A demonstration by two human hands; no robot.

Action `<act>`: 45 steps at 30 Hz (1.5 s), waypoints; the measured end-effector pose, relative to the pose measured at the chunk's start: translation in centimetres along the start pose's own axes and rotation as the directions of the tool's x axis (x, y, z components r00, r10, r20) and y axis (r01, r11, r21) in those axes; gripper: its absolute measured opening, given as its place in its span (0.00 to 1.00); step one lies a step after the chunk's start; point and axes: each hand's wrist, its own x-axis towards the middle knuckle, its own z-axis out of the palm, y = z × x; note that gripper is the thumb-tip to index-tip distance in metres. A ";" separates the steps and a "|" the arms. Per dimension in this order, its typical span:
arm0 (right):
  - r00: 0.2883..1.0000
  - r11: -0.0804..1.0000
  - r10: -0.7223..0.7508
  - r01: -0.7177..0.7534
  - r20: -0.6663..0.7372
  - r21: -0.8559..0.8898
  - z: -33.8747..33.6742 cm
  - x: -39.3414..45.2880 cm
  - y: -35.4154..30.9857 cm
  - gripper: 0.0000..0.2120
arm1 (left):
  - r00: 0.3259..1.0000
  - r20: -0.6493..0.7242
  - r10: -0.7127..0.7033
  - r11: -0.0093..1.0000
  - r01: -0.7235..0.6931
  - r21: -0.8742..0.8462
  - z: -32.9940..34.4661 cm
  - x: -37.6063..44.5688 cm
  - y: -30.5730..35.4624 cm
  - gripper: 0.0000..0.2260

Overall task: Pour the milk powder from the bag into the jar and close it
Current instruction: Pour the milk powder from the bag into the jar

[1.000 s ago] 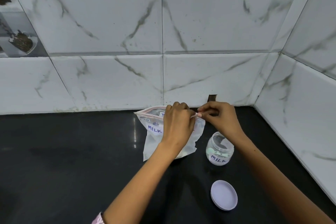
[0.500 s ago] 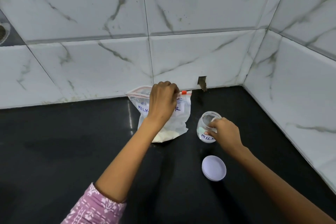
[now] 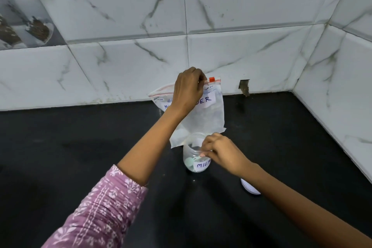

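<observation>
Bag up, jar steadied, ready to pour.

My left hand [image 3: 188,91] pinches the top edge of the milk powder bag [image 3: 203,119], holding it hanging above the black worktop [image 3: 80,147], its lower edge just behind the open jar [image 3: 196,157]. My right hand [image 3: 221,153] curls its fingers round the jar's rim. The lid [image 3: 249,187] lies near, partly hidden by my forearm. I judge I should tip one open corner over the mouth and pour slowly, keeping the jar steady.
</observation>
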 end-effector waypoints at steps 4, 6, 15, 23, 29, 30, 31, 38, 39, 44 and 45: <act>0.998 0.998 -0.062 0.062 0.020 0.002 2.3 1.9 -1.7 0.10 | 0.998 -0.055 -0.005 0.999 0.002 -0.051 -0.6 -0.3 0.2 0.03; 0.997 0.997 -0.079 0.079 0.004 0.020 3.2 2.4 -2.1 0.10 | 0.997 -0.084 0.001 0.997 -0.008 -0.077 -0.9 -0.5 0.5 0.03; 0.714 0.616 0.635 -0.238 -0.295 0.751 4.2 -1.0 0.0 0.14 | 0.983 -0.179 -0.036 0.953 -0.020 -0.301 -1.3 -0.1 2.8 0.03; 0.406 0.182 0.905 -0.102 -0.126 0.978 0.7 -4.2 5.8 0.29 | 0.983 -0.108 -0.150 0.849 0.072 -0.524 -0.5 -0.2 3.6 0.02; 0.420 0.226 0.884 -0.003 -0.204 0.974 -1.7 -3.7 7.2 0.09 | 0.966 -0.035 -0.257 0.777 0.185 -0.602 0.4 -1.4 2.2 0.02; 0.412 0.253 0.881 0.008 -0.234 0.967 -2.0 -3.5 7.1 0.06 | 0.959 -0.036 -0.281 0.767 0.202 -0.609 0.4 -1.4 1.8 0.02; 0.395 0.288 0.878 0.017 -0.271 0.957 -2.4 -3.3 7.0 0.04 | 0.951 -0.041 -0.307 0.759 0.219 -0.613 0.4 -1.3 1.3 0.02; 0.383 0.554 0.762 0.033 -0.523 0.832 -6.4 -2.0 7.0 0.14 | 0.867 0.018 -0.497 0.639 0.380 -0.668 0.8 -3.3 -3.8 0.02; 0.414 0.555 0.753 0.016 -0.511 0.831 -6.6 -1.9 7.2 0.13 | 0.859 0.048 -0.510 0.626 0.409 -0.664 1.1 -3.8 -4.4 0.03; 0.518 0.512 0.748 -0.054 -0.415 0.857 -6.0 -2.3 8.6 0.04 | 0.811 0.095 -0.578 0.597 0.499 -0.628 2.4 -5.7 -6.3 0.03; 0.522 0.532 0.739 -0.066 -0.425 0.844 -6.0 -2.3 8.8 0.03 | 0.800 0.083 -0.595 0.591 0.505 -0.629 2.5 -5.8 -6.4 0.02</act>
